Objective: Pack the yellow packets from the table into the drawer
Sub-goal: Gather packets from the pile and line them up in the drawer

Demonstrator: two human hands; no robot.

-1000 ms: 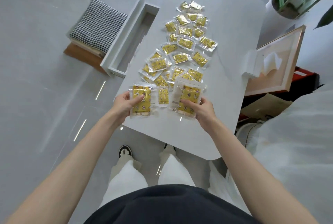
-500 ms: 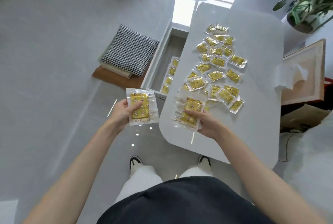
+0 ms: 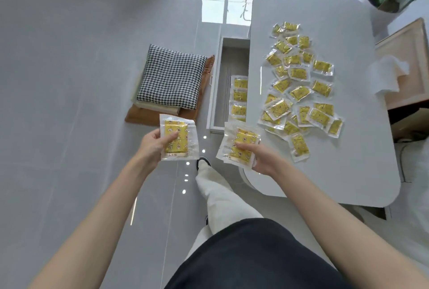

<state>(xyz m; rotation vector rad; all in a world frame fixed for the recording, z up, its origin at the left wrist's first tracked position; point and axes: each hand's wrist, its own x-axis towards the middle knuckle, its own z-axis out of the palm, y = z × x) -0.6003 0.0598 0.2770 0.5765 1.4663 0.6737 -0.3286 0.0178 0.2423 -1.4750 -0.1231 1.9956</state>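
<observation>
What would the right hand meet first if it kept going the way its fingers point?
Likely the near end of the open drawer: the right hand, holding a packet stack, points up-left toward it. Nothing shows between, though height is hard to judge from this view.

A white table [image 3: 325, 172] with rounded corners stands just beyond my right hand [image 3: 262, 158], strewn with loose yellow packets [image 3: 299, 93] that overlap in a heap ahead of that hand; one lone packet [image 3: 300, 147] lies nearest it. A crumpled white tissue [image 3: 387, 77] rests at the table's far right edge. Ahead of my left hand [image 3: 154, 144], on the glossy grey floor [image 3: 69, 79], a houndstooth cushion [image 3: 171, 77] sits stacked on a brown mat [image 3: 139, 118].
</observation>
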